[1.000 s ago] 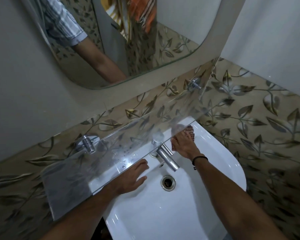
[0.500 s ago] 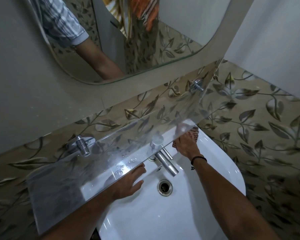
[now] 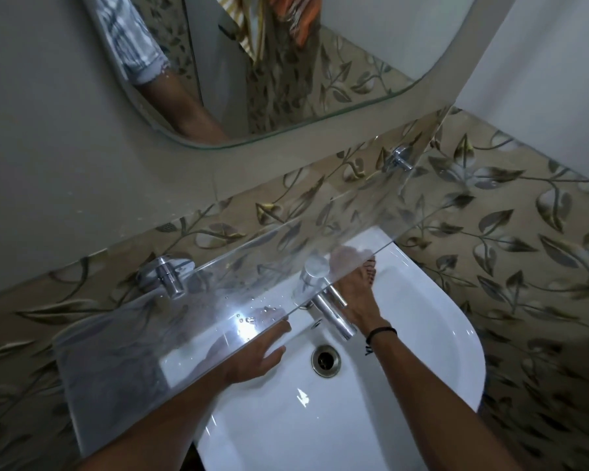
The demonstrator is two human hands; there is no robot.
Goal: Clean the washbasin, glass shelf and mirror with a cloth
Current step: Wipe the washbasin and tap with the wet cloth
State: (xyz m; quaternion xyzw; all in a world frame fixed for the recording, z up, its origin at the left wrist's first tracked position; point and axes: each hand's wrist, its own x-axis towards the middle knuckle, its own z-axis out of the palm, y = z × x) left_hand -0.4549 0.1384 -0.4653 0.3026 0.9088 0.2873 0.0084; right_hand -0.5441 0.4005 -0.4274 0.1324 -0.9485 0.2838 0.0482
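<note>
I log this as the washbasin stage. Right hand lies on the cloth behind the tap; its fingers blur under the glass shelf, so I cannot tell the grip. Left hand rests flat on the ledge, fingers straight. Droplets on shelf; shelf and mirror likely still to do

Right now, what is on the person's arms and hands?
Both forearms are bare, and neither the left hand nor the right hand is gloved. A thin black band circles the right wrist. The mirror reflects a short checked sleeve, pale blue and white.
</note>
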